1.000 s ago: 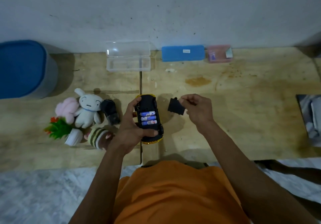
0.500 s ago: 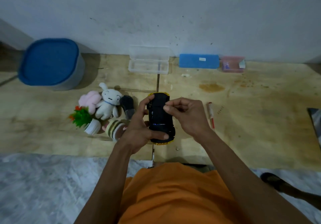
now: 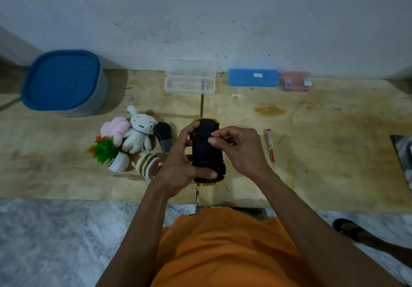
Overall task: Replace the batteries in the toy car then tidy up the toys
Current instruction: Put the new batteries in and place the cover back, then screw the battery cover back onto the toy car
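Note:
The toy car (image 3: 206,153) lies upside down above the wooden table, black underside up, yellow body showing at both ends. My left hand (image 3: 178,166) grips it from the left, thumb across the near end. My right hand (image 3: 236,148) presses its fingertips on the battery cover on the car's underside; the batteries are hidden. A red screwdriver (image 3: 270,146) lies on the table right of my right hand, with tiny screws (image 3: 282,138) beside it. Left of the car sit a white plush rabbit (image 3: 139,130), a pink plush (image 3: 113,128), a small potted plant (image 3: 109,153), a striped toy (image 3: 148,164) and a black remote (image 3: 163,136).
A blue-lidded grey bin (image 3: 62,81) stands at the back left. Along the wall sit an open clear plastic case (image 3: 189,79), a blue case (image 3: 253,77) and a pink box (image 3: 296,81). A dark object (image 3: 403,153) lies at the right edge. The table's front edge (image 3: 89,197) is near my body.
One second ago my right hand held the black battery cover apart from the car with the batteries exposed. The cover now sits on the compartment under my right fingertips.

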### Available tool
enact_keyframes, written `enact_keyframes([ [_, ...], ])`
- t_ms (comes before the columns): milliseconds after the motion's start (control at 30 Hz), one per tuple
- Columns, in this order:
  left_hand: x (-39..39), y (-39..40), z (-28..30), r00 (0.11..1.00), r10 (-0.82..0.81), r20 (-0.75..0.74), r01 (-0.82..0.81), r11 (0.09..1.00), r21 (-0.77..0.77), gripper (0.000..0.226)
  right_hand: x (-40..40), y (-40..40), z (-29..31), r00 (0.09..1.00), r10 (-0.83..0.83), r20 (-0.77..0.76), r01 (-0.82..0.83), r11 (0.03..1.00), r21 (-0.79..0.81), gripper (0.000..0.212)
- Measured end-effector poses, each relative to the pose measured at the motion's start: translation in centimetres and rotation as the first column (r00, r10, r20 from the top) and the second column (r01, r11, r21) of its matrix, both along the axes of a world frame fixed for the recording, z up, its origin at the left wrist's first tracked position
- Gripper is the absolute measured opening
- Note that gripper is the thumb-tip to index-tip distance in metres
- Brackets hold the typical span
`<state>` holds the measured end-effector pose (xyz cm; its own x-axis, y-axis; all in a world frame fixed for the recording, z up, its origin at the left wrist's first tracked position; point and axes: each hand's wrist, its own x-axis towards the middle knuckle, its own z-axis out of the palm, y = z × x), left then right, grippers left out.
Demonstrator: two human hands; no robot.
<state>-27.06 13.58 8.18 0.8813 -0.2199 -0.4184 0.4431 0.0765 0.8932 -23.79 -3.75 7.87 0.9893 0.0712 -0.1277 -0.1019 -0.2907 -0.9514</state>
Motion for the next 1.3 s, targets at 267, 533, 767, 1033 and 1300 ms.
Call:
enact_keyframes([
  [267, 0.4, -0.4, 0.1, 1.000, -0.019, 0.005, 0.019, 1.000, -0.008, 0.117, -0.4, -0.1, -2.0, 0.918, 0.173, 0.356, 0.006, 0.894, -0.448, 0.022],
  [533, 1.3, -1.1, -0.5, 0.999, -0.031, 0.010, 0.032, 0.999, -0.018, 0.116, -0.9, -0.8, -2.2, 0.870, 0.269, 0.414, 0.091, 0.736, -0.670, 0.029],
  [767, 2.4, -2.4, -2.0, 0.998, -0.049, -0.029, 0.048, 0.998, -0.027, 0.116, -0.1, -2.5, -2.6, 0.908, 0.306, 0.287, -0.010, 0.699, -0.715, 0.043],
  [1033, 5.0, -4.1, -2.2, 0.995, -0.074, -0.060, 0.078, 0.994, 0.071, 0.116, 2.0, -5.5, -3.4, 0.990, -0.071, 0.126, 0.110, 0.935, -0.337, 0.027],
  [1300, 6.7, -6.1, -3.1, 0.990, -0.069, -0.125, 0.075, 0.996, 0.047, 0.117, 4.9, -12.2, -10.5, 0.900, -0.392, -0.193, 0.190, 0.749, -0.635, 0.039],
])
